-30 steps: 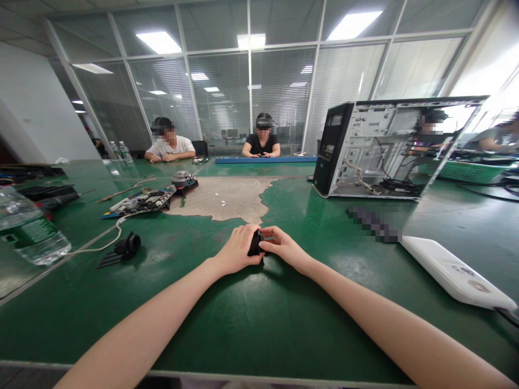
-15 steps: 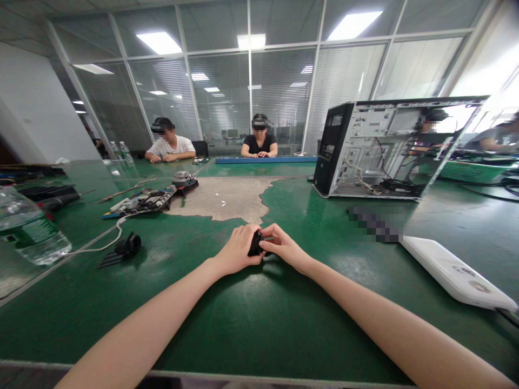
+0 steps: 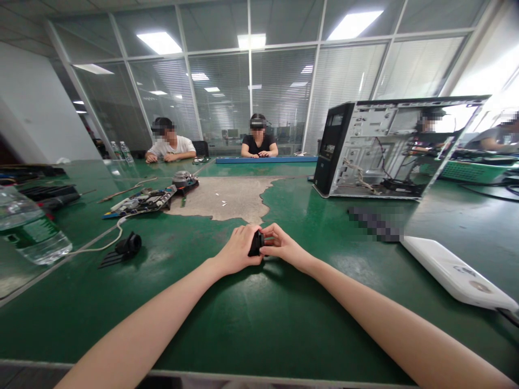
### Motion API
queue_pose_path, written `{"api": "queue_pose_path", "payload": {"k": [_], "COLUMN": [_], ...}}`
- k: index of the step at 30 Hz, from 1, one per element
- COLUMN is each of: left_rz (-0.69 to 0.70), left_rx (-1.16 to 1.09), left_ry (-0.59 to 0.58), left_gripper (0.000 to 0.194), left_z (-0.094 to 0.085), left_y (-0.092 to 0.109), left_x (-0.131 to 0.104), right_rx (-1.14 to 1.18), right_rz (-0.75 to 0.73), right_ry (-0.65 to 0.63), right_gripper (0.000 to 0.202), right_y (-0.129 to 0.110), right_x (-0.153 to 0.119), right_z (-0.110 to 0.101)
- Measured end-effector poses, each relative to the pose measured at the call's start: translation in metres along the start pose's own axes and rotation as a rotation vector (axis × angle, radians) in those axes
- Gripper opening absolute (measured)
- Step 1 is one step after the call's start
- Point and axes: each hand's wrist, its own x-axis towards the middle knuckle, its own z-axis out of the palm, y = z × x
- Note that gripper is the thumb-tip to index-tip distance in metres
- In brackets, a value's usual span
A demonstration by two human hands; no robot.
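Observation:
Near the middle of the table, my left hand (image 3: 239, 249) is wrapped round a small black device (image 3: 254, 244), its fingers over the top and the thumb below. A rounded black part faces right, and the fingertips and thumb of my right hand (image 3: 283, 244) pinch at that end. Fingers cover most of the device, so its exact kind is hidden. To the left lies a black plastic part (image 3: 125, 247) with a round ring and flat prongs, apart from both hands.
The green tabletop (image 3: 259, 324) has a bare patch (image 3: 231, 197). A circuit board (image 3: 141, 201), a cable, and a water bottle (image 3: 34, 229) are left. An opened computer case (image 3: 365, 151) and a white power bank-like block (image 3: 458, 270) are right. Several people sit around.
The thumb and fingers of my right hand have shifted slightly at the device's right end. My left hand keeps its hold in the same place.

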Motion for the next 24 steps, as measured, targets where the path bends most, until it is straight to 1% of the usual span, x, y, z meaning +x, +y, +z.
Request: {"api": "queue_pose_path", "payload": {"k": [3,5,9,13,15,20,22,24], "left_rz": [0.004,0.006,0.004,0.005,0.005,-0.003,-0.001,-0.005], "left_rx": [0.001,-0.001,0.001,-0.001,-0.004,0.005,0.008,0.009], "left_ry": [0.006,0.009,0.005,0.005,0.006,0.003,0.004,0.006], "left_gripper": [0.051,0.052,0.051,0.051,0.052,0.052,0.052,0.052], "left_z": [0.0005,0.0007,0.0005,-0.0002,-0.0002,0.0014,0.0020,0.0019], "left_y": [-0.0004,-0.0006,-0.0004,0.0000,-0.0002,-0.0016,-0.0017,-0.0012], "left_x": [0.0001,0.0003,0.0008,0.0008,0.0006,0.0005,0.0007,0.0007], "right_rx": [-0.003,-0.008,-0.025,-0.065,-0.081,-0.025,-0.012,-0.011], "right_rz": [-0.010,-0.012,0.003,0.071,0.077,0.003,-0.010,-0.014], "right_ry": [0.033,0.051,0.087,0.123,0.112,0.010,0.008,0.034], "right_gripper": [0.025,0.021,0.025,0.030,0.031,0.038,0.034,0.025], "right_y": [-0.0010,-0.0010,0.0009,0.0033,0.0033,0.0003,-0.0008,-0.0014], "right_x": [-0.0005,-0.0005,0.0004,0.0020,0.0022,0.0003,-0.0006,-0.0010], "right_z": [0.0016,0.0028,0.0036,0.0013,0.0001,0.0000,0.0010,0.0021]}}
